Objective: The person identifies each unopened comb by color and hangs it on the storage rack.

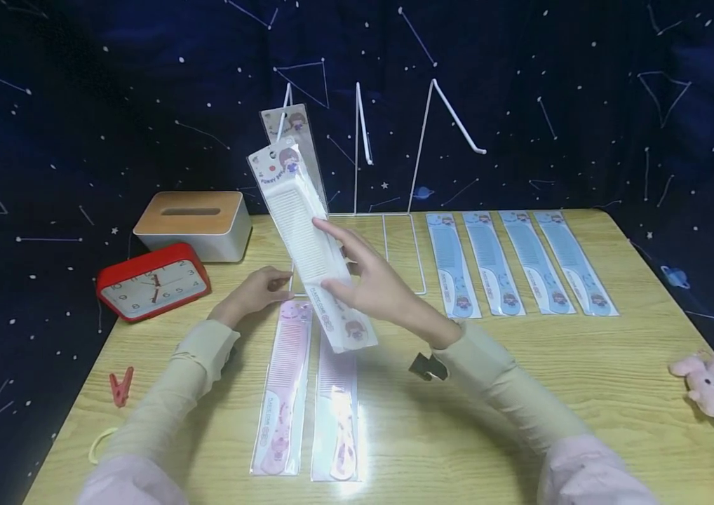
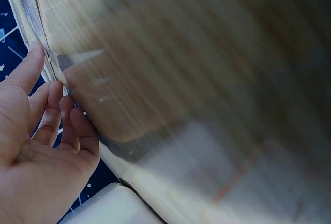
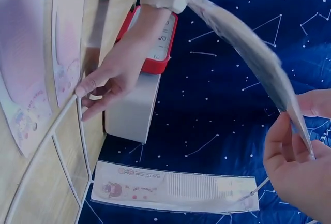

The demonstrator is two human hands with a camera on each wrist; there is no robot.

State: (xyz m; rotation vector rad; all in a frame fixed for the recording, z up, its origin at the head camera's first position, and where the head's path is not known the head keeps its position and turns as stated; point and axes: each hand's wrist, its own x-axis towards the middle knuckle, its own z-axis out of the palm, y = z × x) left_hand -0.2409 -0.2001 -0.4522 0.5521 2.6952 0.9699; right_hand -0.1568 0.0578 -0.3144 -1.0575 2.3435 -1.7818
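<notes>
My right hand (image 1: 372, 277) grips a white comb in a clear packet (image 1: 297, 224), thumb on one face and fingers on the other. In the head view the packet's top overlaps the left hook of a white wire rack (image 1: 421, 273). Behind it, another packaged comb (image 3: 181, 190) hangs from that hook. Down at the rack's front left corner, my left hand (image 1: 259, 289) pinches the base wire between thumb and fingers, as the right wrist view shows. Two packaged pink combs, one at left (image 1: 287, 393) and one at right (image 1: 334, 414), lie in front of the rack.
Several packaged blue combs (image 1: 449, 263) lie in a row right of the rack. Left of it stand a tissue box (image 1: 218, 238) and a red clock (image 1: 155, 284). A red clip (image 1: 120, 387), a yellow ring (image 1: 97, 443) and a pink plush toy (image 1: 710, 386) rest near the table's sides.
</notes>
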